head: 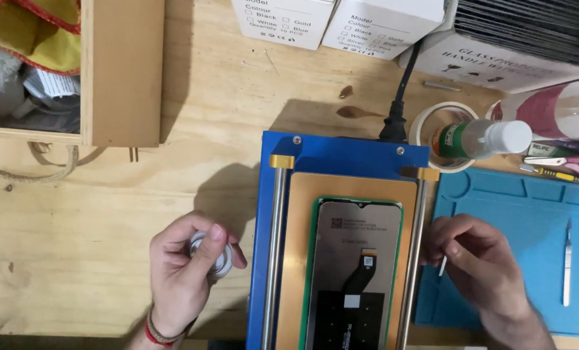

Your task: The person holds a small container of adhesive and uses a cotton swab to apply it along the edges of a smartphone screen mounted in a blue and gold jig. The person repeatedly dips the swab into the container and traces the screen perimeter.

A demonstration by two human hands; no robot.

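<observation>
Fingers (213, 241) of the left hand (186, 275) clamp a small white spool (206, 254); right hand (480, 266) pinches a thin white stick (443, 266). Both flank the phone screen (354, 272), face-down on the blue separator machine (341, 152). Risk: a slipped stick may tear its flex cable (361, 275).

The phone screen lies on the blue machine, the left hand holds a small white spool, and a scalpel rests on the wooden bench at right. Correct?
Not quite: the head view shows the scalpel on the blue mat, not the bench. The rest holds.
</observation>
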